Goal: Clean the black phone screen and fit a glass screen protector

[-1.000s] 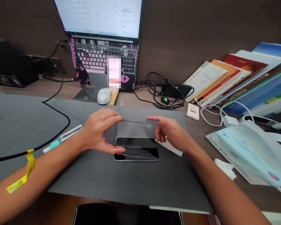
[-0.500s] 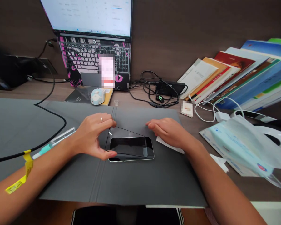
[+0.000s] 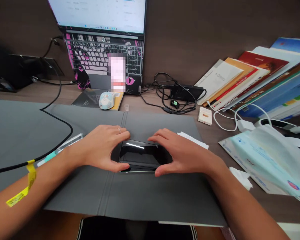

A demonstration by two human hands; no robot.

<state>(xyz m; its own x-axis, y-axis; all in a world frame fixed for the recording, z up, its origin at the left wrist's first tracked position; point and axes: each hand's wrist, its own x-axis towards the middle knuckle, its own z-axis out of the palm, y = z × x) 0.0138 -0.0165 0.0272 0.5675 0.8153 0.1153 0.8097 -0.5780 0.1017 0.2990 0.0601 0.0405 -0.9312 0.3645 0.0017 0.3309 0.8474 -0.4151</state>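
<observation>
A phone (image 3: pixel 140 156) lies flat, its dark screen facing up and its pale near edge showing. Over it is a thin, clear screen protector with a dark border (image 3: pixel 135 145), catching a bright streak of light. Thumb and fingers of my left hand (image 3: pixel 102 148) grip the protector's left end by its long edges. My right hand (image 3: pixel 182 153) curves round the right end in the same way, thumb at the near side and fingers at the far side. That end is hidden beneath the palm. Underneath is a grey desk mat (image 3: pixel 140 196).
White paper (image 3: pixel 193 140) lies beyond my right wrist. A laptop (image 3: pixel 103 60), a mouse (image 3: pixel 106 100) and a tiny clear cup (image 3: pixel 126 107) are behind the mat. Tangled cables (image 3: pixel 175 105), leaning books (image 3: pixel 252 76) and a tissue pack (image 3: pixel 262 158) line the right. A black cable (image 3: pixel 62 141) crosses the left.
The right hand has turned and opened from a loose curl to close round the right end. The protector, tilted earlier, now lies nearly level over the phone. The white paper sits farther back.
</observation>
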